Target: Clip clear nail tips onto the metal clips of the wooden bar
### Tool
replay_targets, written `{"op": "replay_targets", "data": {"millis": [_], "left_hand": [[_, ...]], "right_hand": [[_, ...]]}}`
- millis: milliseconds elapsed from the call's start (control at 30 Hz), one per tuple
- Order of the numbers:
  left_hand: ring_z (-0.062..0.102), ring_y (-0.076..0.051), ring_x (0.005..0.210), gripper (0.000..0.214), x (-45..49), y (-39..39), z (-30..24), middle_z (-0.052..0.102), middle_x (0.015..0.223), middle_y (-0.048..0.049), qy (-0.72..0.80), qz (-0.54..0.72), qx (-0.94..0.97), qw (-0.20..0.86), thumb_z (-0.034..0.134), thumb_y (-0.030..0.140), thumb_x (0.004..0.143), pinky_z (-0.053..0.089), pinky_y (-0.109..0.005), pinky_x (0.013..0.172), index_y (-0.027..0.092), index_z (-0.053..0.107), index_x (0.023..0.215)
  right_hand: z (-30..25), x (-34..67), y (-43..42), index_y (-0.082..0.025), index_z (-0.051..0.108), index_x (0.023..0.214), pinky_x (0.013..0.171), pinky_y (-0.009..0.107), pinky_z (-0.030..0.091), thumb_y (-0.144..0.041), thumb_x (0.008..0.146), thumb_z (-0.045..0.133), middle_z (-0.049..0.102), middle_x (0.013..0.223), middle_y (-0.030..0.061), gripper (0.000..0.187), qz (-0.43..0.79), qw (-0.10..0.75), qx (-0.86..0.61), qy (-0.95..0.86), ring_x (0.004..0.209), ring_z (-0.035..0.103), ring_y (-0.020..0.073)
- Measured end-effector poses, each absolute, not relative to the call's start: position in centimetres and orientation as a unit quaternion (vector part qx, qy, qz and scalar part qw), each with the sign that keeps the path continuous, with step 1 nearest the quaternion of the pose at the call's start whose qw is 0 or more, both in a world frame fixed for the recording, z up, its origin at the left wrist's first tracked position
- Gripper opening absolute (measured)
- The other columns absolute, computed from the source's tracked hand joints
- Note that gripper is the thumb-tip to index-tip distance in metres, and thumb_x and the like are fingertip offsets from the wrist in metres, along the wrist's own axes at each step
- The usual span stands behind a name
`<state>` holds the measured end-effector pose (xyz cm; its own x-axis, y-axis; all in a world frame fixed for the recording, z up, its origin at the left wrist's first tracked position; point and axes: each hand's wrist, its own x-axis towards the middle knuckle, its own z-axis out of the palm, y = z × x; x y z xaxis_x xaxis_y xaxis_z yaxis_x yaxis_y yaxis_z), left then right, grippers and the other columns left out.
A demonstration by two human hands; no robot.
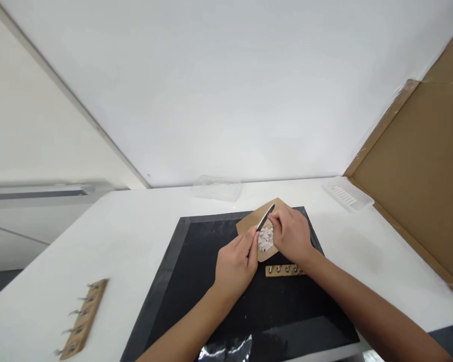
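Note:
Thumb and fingers of my left hand [236, 259] pinch the lower end of a thin, narrow strip [265, 217], black with a white edge, which points up and to the right. My right hand [291, 232] is closed, its fingertips pressed together at the strip's right side; the exact grip is partly hidden. Beneath both hands lies a brown paper or cardboard piece [252, 221] bearing a heap of small white scraps [265, 239]. Just below my right hand, a short wooden rail with several metal hooks [283, 270] rests on the black mat [204, 261], its right end covered by my wrist.
Another wooden rail with metal hooks [83, 319] lies on the white table [109, 241] at left. A clear plastic lid or tray [216, 189] sits by the back wall. At back right, a translucent tray [348, 195] holds white strips, beside a brown cardboard panel [419, 171].

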<state>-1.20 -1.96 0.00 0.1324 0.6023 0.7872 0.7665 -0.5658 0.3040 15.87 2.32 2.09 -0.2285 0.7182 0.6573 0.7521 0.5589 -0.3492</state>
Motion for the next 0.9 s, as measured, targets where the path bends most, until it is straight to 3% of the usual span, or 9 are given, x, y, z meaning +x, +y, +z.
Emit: {"op": "replay_targets", "data": {"millis": [367, 500, 900], "left_hand": [[0.080, -0.018, 0.081, 0.019, -1.34, -1.94, -0.08, 0.084, 0.099, -0.0091, -0.467, -0.460, -0.752, 0.075, 0.057, 0.018, 0.107, 0.063, -0.025, 0.073, 0.015, 0.074, 0.114], [0.080, -0.018, 0.079, 0.018, -1.30, -1.96, -0.10, 0.084, 0.096, -0.0089, -0.469, -0.466, -0.746, 0.082, 0.057, 0.017, 0.107, 0.062, -0.025, 0.072, 0.014, 0.075, 0.113], [0.079, -0.018, 0.078, 0.021, -1.35, -1.90, 0.01, 0.084, 0.097, -0.0083, -0.468, -0.467, -0.746, 0.081, 0.056, 0.017, 0.106, 0.063, -0.025, 0.073, 0.016, 0.075, 0.117]], "right_hand": [[2.26, 15.64, 1.96, -0.023, 0.051, 0.081, 0.069, 0.033, 0.037, -0.023, 0.105, 0.051, 0.064, 0.077, 0.0017, 0.024, 0.036, 0.381, -0.444, -0.810, 0.070, 0.057, 0.0186], [2.16, 15.60, 2.05, -0.023, 0.052, 0.081, 0.069, 0.035, 0.035, -0.023, 0.106, 0.049, 0.065, 0.077, 0.0028, 0.025, -0.012, 0.397, -0.471, -0.787, 0.070, 0.057, 0.0198], [2.65, 15.18, 1.71, -0.023, 0.050, 0.079, 0.071, 0.036, 0.035, -0.023, 0.105, 0.048, 0.064, 0.074, 0.0021, 0.026, -0.005, 0.375, -0.442, -0.815, 0.067, 0.056, 0.0193]]}}
